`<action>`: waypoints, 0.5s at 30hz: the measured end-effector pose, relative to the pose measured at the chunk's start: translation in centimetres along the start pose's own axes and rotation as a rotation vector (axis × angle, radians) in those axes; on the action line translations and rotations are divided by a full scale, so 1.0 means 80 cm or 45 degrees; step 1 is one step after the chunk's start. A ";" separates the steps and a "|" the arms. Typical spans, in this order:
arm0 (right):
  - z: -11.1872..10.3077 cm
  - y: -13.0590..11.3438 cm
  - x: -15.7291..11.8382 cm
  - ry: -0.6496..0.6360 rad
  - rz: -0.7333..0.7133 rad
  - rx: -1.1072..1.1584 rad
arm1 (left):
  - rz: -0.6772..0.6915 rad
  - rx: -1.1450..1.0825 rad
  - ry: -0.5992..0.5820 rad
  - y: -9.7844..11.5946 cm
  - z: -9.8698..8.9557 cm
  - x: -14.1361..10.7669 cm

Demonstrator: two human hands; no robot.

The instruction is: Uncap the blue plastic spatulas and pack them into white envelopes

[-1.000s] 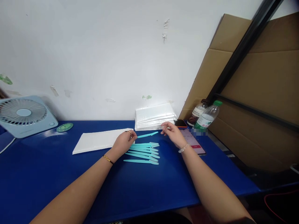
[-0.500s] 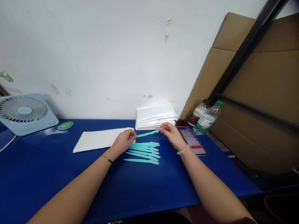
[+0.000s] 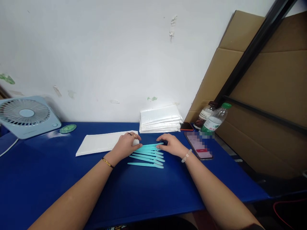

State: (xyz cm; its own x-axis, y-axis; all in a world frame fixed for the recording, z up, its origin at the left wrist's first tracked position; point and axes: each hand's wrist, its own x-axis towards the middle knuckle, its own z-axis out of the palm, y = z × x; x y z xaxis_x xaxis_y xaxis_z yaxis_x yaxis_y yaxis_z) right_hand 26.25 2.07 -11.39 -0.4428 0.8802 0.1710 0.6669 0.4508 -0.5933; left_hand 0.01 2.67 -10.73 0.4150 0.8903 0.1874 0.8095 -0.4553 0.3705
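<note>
Turquoise tools (image 3: 150, 148), uppermost between left fingers (image 3: 138, 137) and right fingers (image 3: 160, 137), both sets parted

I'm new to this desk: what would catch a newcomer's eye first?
Probably the slim turquoise plastic-looking tools, lying in a row by the bare left hand and right hand. Next, the stack of shiny white packets by the pale wall, and the pale-blue boxy fan at the far left.

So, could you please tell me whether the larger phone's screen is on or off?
On: the larger phone's screen is lit and shows a red button.
</note>
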 end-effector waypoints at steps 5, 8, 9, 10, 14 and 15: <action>0.020 -0.039 -0.013 -0.234 -0.174 -0.307 | -0.217 0.278 -0.108 -0.064 -0.029 -0.009; 0.029 -0.060 -0.018 -0.274 -0.204 -0.471 | -0.383 0.337 -0.279 -0.099 -0.038 -0.014; 0.030 -0.064 -0.019 -0.277 -0.201 -0.522 | -0.416 0.334 -0.306 -0.104 -0.040 -0.015; 0.031 -0.068 -0.019 -0.280 -0.190 -0.569 | -0.438 0.329 -0.320 -0.107 -0.041 -0.014; 0.031 -0.070 -0.018 -0.320 -0.104 -0.706 | -0.452 0.410 -0.191 -0.092 -0.053 -0.010; 0.031 -0.069 -0.017 -0.345 -0.086 -0.723 | -0.441 0.454 -0.105 -0.084 -0.057 -0.009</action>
State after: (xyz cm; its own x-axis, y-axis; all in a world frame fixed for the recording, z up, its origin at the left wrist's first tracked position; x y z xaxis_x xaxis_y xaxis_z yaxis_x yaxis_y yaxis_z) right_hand 21.69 -2.00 -10.28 -0.5816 0.8116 -0.0556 0.8132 0.5782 -0.0654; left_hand -7.61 5.05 -9.22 0.1166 0.9927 0.0303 0.9911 -0.1182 0.0615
